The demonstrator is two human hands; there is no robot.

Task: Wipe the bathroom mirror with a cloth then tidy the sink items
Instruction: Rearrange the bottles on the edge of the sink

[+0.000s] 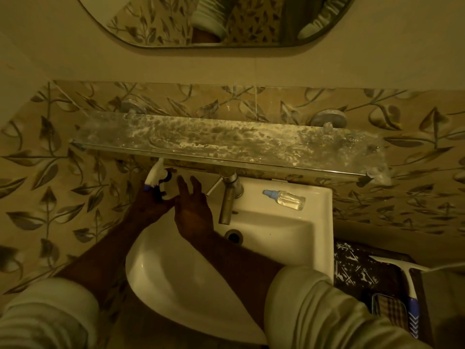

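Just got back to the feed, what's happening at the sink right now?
A person leans over the sink. The left hand is closed on a white spray bottle at the sink's back left corner, under the stained shelf. The right hand hovers open beside it, fingers spread. A small clear bottle lies on its side right of the tap.

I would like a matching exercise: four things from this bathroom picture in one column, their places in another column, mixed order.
Things:
1. small bottle
2. spray bottle
3. mirror
4. tap

Places:
A. on the wall above the shelf
B. lying on the sink rim, right of the tap
C. in the left hand
D. over the basin, beside the right hand

Pairs: 1-B, 2-C, 3-A, 4-D
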